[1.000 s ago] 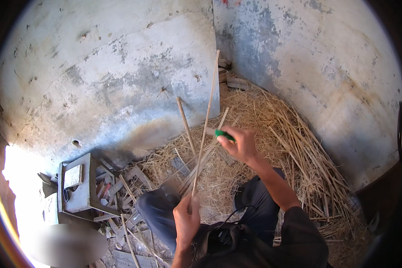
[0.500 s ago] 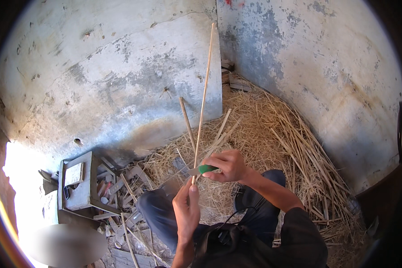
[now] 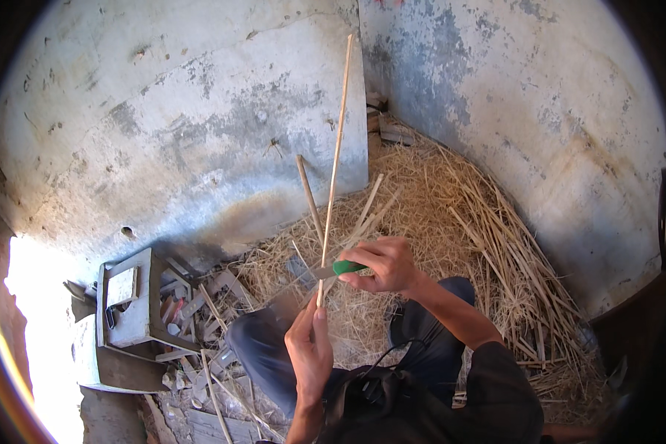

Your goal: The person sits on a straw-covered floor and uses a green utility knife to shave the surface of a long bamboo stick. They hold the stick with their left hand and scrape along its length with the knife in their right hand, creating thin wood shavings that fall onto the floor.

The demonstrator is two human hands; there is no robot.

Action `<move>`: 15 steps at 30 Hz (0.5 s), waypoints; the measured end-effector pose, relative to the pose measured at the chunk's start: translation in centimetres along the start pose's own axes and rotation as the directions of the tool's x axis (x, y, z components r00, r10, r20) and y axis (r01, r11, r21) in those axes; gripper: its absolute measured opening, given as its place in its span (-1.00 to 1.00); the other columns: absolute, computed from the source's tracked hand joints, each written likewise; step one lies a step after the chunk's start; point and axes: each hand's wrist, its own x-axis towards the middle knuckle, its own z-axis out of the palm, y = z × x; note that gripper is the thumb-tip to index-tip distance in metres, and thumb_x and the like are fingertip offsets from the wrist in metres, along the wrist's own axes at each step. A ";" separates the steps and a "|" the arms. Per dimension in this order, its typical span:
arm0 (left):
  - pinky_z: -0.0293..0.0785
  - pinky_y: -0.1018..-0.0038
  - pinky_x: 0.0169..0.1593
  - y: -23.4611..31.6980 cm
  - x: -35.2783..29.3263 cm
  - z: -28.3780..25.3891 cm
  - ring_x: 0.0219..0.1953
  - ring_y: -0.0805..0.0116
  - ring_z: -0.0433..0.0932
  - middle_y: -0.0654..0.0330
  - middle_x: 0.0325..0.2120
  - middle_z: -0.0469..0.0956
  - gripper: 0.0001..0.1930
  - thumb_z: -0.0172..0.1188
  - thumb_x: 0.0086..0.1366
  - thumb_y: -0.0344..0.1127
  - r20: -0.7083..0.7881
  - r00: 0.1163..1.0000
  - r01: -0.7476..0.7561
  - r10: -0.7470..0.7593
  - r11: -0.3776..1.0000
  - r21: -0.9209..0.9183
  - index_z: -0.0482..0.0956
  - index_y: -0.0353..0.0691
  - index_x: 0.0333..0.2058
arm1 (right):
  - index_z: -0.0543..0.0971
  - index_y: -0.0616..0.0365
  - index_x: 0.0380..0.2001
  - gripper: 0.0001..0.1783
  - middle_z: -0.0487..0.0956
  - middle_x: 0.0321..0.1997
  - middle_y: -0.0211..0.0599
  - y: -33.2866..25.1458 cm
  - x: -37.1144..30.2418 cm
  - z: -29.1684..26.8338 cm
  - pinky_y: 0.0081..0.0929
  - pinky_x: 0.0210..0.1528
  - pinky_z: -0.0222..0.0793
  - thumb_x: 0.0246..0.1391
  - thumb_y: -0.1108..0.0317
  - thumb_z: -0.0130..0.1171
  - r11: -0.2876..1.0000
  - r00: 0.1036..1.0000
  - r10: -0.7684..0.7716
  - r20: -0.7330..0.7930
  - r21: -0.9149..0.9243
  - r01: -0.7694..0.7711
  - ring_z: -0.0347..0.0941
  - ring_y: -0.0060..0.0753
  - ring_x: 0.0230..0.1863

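Note:
My left hand [image 3: 309, 346] pinches the lower end of a long, thin wooden strip [image 3: 337, 148], which rises almost upright in front of the wall. In my right hand [image 3: 385, 263] is a knife with a green handle [image 3: 345, 267]. Its short metal blade [image 3: 323, 273] lies across the strip, a little above my left fingertips. My right fingers wrap round the handle and hide part of it. Behind the strip, a thicker brown stick [image 3: 308, 194] stands at a slant.
Straw and shavings [image 3: 422, 192] cover the floor around my bent legs. A heap of long strips [image 3: 510, 259] runs along the right wall. At left a small wooden stool [image 3: 133, 325] bears a pale block [image 3: 122, 287]. Scrap pieces lie beside it. Worn plaster walls [image 3: 237, 111] meet in a corner ahead.
My right hand and the knife have shifted slightly up the strip, farther from my left hand. The strip's top leans a touch more left. A blurred patch at lower left is gone.

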 end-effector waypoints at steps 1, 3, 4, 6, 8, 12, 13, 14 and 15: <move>0.40 0.42 -0.30 -0.3 0.0 0.1 -0.40 0.48 0.39 0.07 -0.41 0.55 -0.64 0.09 0.59 -0.39 0.000 1.000 0.005 -0.005 1.000 -0.012 0.62 -0.40 0.24 | 0.78 -0.01 -0.27 -0.63 0.75 -0.43 -0.48 0.2 0.0 0.0 -0.49 -0.56 0.48 0.24 -0.09 0.41 0.999 0.999 0.030 -0.028 0.020 -0.029 0.64 -0.50 -0.59; 0.40 0.41 -0.31 -0.6 -0.3 0.0 -0.41 0.47 0.39 0.06 -0.43 0.54 -0.65 0.10 0.59 -0.40 0.011 1.000 0.021 -0.021 1.000 0.004 0.63 -0.40 0.23 | 0.77 -0.04 -0.27 -0.66 0.74 -0.44 -0.50 1.2 0.1 0.1 -0.47 -0.57 0.45 0.22 -0.07 0.42 0.994 0.992 0.090 -0.083 0.062 -0.085 0.63 -0.48 -0.59; 0.40 0.41 -0.31 -0.7 -0.7 -0.2 -0.42 0.46 0.39 0.06 -0.44 0.53 -0.65 0.11 0.58 -0.40 0.021 0.999 0.031 -0.031 0.999 0.033 0.63 -0.41 0.22 | 0.77 -0.03 -0.26 -0.66 0.75 -0.43 -0.49 1.8 0.2 -0.1 -0.47 -0.56 0.47 0.22 -0.06 0.42 0.995 0.990 0.090 -0.110 0.048 -0.085 0.64 -0.47 -0.58; 0.39 0.40 -0.32 -0.9 -1.1 -0.5 -0.44 0.44 0.39 0.07 -0.45 0.51 -0.66 0.11 0.57 -0.41 0.030 0.999 0.040 -0.042 0.998 0.056 0.63 -0.41 0.21 | 0.76 0.00 -0.25 -0.66 0.76 -0.41 -0.48 2.8 0.5 -0.5 -0.47 -0.55 0.49 0.23 -0.04 0.43 0.996 0.983 0.089 -0.161 0.018 -0.088 0.67 -0.45 -0.55; 0.39 0.39 -0.33 -1.1 -1.4 -0.6 -0.45 0.42 0.39 0.08 -0.47 0.49 -0.66 0.12 0.57 -0.42 0.025 0.999 0.040 -0.041 0.998 0.045 0.64 -0.42 0.20 | 0.76 0.01 -0.25 -0.66 0.76 -0.41 -0.47 2.6 0.5 -0.7 -0.46 -0.55 0.49 0.23 -0.03 0.43 0.996 0.989 0.091 -0.117 0.013 -0.091 0.67 -0.42 -0.55; 0.24 0.48 -0.37 -2.0 -1.8 -1.1 -0.44 0.57 0.29 0.34 -0.52 0.37 -0.61 0.11 0.62 -0.26 0.026 0.999 0.030 -0.031 0.998 0.047 0.64 -0.43 0.21 | 0.77 0.00 -0.25 -0.67 0.76 -0.41 -0.46 3.0 0.2 -0.5 -0.44 -0.56 0.49 0.22 -0.02 0.44 0.993 0.987 0.114 -0.115 0.011 -0.113 0.66 -0.41 -0.56; 0.25 0.47 -0.38 -2.1 -2.0 -1.2 -0.45 0.57 0.30 0.33 -0.52 0.38 -0.62 0.11 0.62 -0.27 0.021 0.999 0.025 -0.027 0.998 0.054 0.64 -0.44 0.21 | 0.77 0.03 -0.25 -0.65 0.76 -0.41 -0.42 3.0 0.2 -0.5 -0.43 -0.55 0.52 0.24 -0.04 0.42 0.994 0.990 0.109 -0.089 0.004 -0.109 0.68 -0.40 -0.55; 0.25 0.47 -0.38 -2.2 -2.2 -1.3 -0.45 0.56 0.30 0.31 -0.53 0.38 -0.62 0.11 0.62 -0.28 0.015 1.000 0.021 -0.022 0.998 0.060 0.64 -0.44 0.20 | 0.78 0.07 -0.25 -0.62 0.77 -0.41 -0.37 2.8 0.3 -0.7 -0.43 -0.54 0.55 0.27 -0.05 0.40 0.994 0.993 0.104 -0.063 -0.003 -0.105 0.69 -0.39 -0.54; 0.27 0.46 -0.37 -2.3 -2.3 -1.5 -0.45 0.54 0.31 0.29 -0.53 0.39 -0.63 0.11 0.61 -0.29 0.025 0.999 0.022 -0.024 0.996 0.082 0.64 -0.45 0.19 | 0.78 0.10 -0.24 -0.59 0.78 -0.41 -0.33 2.7 0.3 -0.7 -0.43 -0.54 0.58 0.29 -0.06 0.38 0.995 0.994 0.101 -0.038 -0.010 -0.102 0.71 -0.39 -0.53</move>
